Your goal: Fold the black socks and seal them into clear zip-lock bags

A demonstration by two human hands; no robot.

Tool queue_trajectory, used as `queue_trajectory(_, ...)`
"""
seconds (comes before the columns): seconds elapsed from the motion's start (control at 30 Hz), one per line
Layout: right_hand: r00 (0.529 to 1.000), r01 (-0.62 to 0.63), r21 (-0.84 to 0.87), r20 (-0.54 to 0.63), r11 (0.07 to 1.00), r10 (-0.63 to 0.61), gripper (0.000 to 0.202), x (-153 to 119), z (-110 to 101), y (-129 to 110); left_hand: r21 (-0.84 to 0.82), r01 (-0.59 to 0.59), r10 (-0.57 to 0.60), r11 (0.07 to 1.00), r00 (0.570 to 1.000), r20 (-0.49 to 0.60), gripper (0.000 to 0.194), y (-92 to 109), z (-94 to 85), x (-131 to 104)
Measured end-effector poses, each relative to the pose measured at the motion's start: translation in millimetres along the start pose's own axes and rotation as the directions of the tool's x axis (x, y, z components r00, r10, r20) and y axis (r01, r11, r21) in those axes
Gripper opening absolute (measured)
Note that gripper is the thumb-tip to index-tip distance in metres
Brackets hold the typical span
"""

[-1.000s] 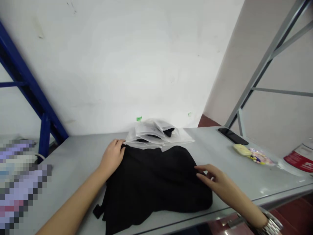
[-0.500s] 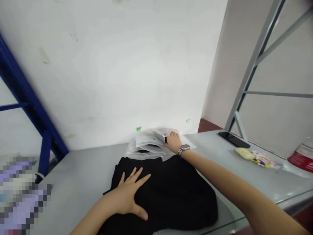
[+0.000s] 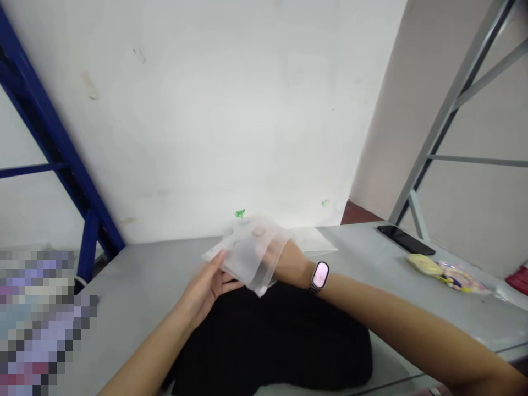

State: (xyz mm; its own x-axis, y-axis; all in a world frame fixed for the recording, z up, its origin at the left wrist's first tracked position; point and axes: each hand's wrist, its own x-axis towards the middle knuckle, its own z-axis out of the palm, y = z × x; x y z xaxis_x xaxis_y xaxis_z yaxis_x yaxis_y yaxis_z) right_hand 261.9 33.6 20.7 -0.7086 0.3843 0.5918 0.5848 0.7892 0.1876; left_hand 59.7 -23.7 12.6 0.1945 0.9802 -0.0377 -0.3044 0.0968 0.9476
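Observation:
Frosted, see-through plastic bags (image 3: 247,256) are lifted above the far edge of a folded black garment (image 3: 272,341), which lies on the grey table. At the bags' left corner, my left hand (image 3: 210,283) has its thumb on top and its fingers below, gripping them. My right hand (image 3: 286,261), with a watch at the wrist, is partly covered by the bags; its fingers show faintly through the plastic, closed around part of it. The bags are blurred by motion.
A white wall stands behind the grey table (image 3: 140,297). To the right lie a black phone (image 3: 406,240), a yellow item (image 3: 424,264) and a colourful packet (image 3: 460,276). A blue frame (image 3: 72,148) rises at left, a grey one (image 3: 443,126) at right. Pixelated items are at lower left.
My left hand has left the black garment and taken hold of the bags. The bags have come up off the table towards me with my right hand, whose wrist has turned.

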Motion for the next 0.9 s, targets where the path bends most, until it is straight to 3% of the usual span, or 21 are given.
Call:
queue_trajectory(0.07, 0.993, 0.12, -0.028, 0.008, 0.992, -0.12, 0.028, -7.3, -4.2, -20.3, -0.006, 0.0, -0.001, 1.0, 0.975, -0.221, 0.035, 0.7, -1.8, 2.1)
queue_trajectory(0.13, 0.976, 0.205, -0.045, -0.072, 0.978, -0.208, 0.022, -16.8, -9.4, -33.5, -0.007, -0.042, 0.036, 0.999, 0.924, -0.382, 0.021, 3.3, -9.0, 6.2)
queue_trajectory(0.2, 0.939, 0.267, -0.072, -0.204, 0.961, -0.276, 0.021, -27.8, -14.6, -42.1, -0.017, -0.134, 0.11, 0.991, 0.876, -0.469, 0.013, 10.8, -21.2, 11.1)
queue_trajectory(0.27, 0.932, 0.272, -0.048, -0.236, 0.961, -0.275, 0.018, -38.7, -19.2, -49.1, -0.033, -0.252, 0.196, 0.967, 0.821, -0.536, 0.01, 22.3, -35.6, 15.1)
queue_trajectory(0.33, 0.983, 0.17, 0.086, -0.09, 0.982, -0.162, 0.008, -47.0, -24.0, -55.2, -0.06, -0.36, 0.263, 0.931, 0.775, -0.574, 0.011, 33.4, -47.7, 17.2)
queue_trajectory(0.4, 0.99, -0.042, 0.318, 0.144, 0.947, -0.005, 0.029, -49.8, -30.1, -59.2, -0.092, -0.424, 0.299, 0.901, 0.761, -0.575, 0.013, 39.1, -52.3, 17.3)
queue_trajectory(0.47, 0.941, -0.305, 0.586, 0.306, 0.751, 0.143, 0.063, -45.8, -37.1, -59.2, -0.111, -0.417, 0.293, 0.902, 0.782, -0.55, 0.013, 36.7, -46.6, 15.3)
queue_trajectory(0.53, 0.882, -0.464, 0.799, 0.373, 0.383, 0.289, 0.067, -37.5, -43.1, -54.0, -0.104, -0.357, 0.265, 0.928, 0.832, -0.487, 0.013, 27.2, -32.5, 11.3)
queue_trajectory(0.6, 0.769, -0.488, 0.873, 0.418, 0.02, 0.484, 0.042, -29.9, -45.4, -42.2, -0.027, -0.255, 0.228, 0.967, 0.905, -0.359, 0.027, 14.1, -16.5, 5.5)
queue_trajectory(0.67, 0.577, -0.46, 0.871, 0.441, -0.172, 0.688, 0.021, -28.7, -43.0, -21.7, 0.202, -0.175, 0.206, 0.964, 0.968, -0.144, 0.044, 1.2, -5.5, -0.4)
queue_trajectory(0.73, 0.367, -0.44, 0.873, 0.388, -0.21, 0.846, 0.017, -37.1, -36.6, 7.7, 0.533, -0.198, 0.176, 0.823, 0.98, 0.093, 0.059, -9.4, -2.7, -4.4)
queue_trajectory(0.77, 0.291, -0.429, 0.882, 0.338, -0.194, 0.895, 0.014, -44.9, -32.6, 24.7, 0.673, -0.231, 0.145, 0.703, 0.973, 0.182, 0.066, -13.7, -4.1, -5.0)
queue_trajectory(0.83, 0.158, -0.42, 0.896, 0.231, -0.147, 0.96, 0.008, -65.1, -24.3, 58.6, 0.836, -0.262, 0.091, 0.483, 0.964, 0.25, 0.071, -20.9, -9.7, -3.3)
queue_trajectory(0.9, 0.081, -0.45, 0.882, 0.197, -0.141, 0.977, 0.009, -86.4, -15.6, 85.3, 0.892, -0.239, 0.092, 0.384, 0.971, 0.22, 0.06, -26.5, -16.0, 1.0)
